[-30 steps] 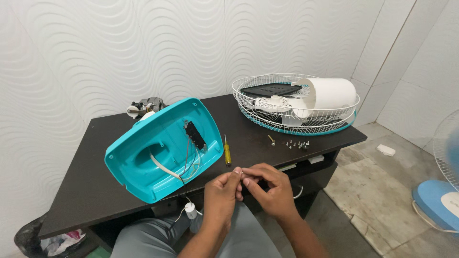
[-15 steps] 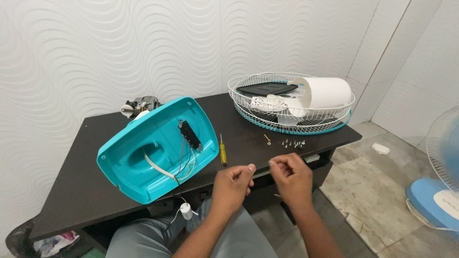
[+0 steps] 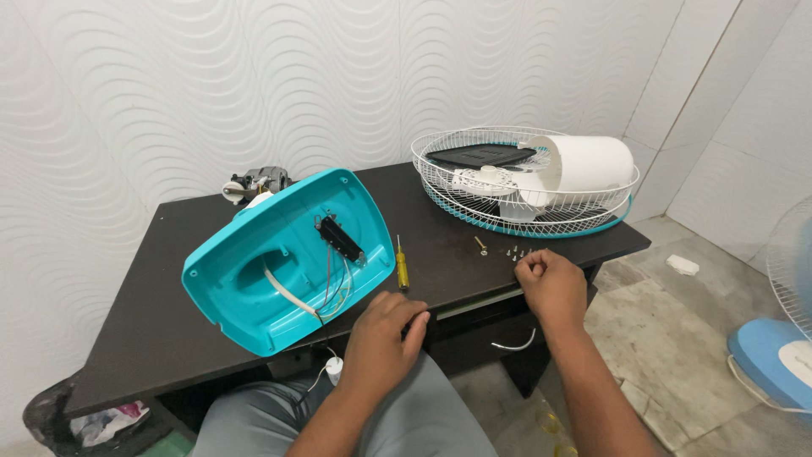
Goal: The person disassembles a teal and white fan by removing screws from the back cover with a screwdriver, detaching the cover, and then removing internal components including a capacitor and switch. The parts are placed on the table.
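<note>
Your left hand [image 3: 382,338] lies flat near the front edge of the dark table [image 3: 144,330]. Its fingers are spread a little and bent down, and it holds nothing you can see. It sits just below the yellow screwdriver [image 3: 402,269], close to it but not touching.

Your right hand [image 3: 551,283] is at the front edge of the table too, more to the right. It is curled into a loose fist. You cannot tell if something small is inside it. It sits right beside the little screws [image 3: 507,251], which lie loose on the table top.

The big blue fan base [image 3: 288,254] lies upside down on the table, to the left of your left hand. You can see inside it: a black switch block [image 3: 340,239], thin wires [image 3: 338,288] and a white cord [image 3: 288,292]. The screwdriver lies just to the right of the base.

Behind the base, by the wall, sits a grey motor [image 3: 252,183].

At the far right of the table is the white wire fan cage [image 3: 524,182]. Inside it lie a white round cover [image 3: 588,165] and a black flat piece [image 3: 482,156].

On the floor to the right stands another fan with a blue base [image 3: 774,360].
</note>
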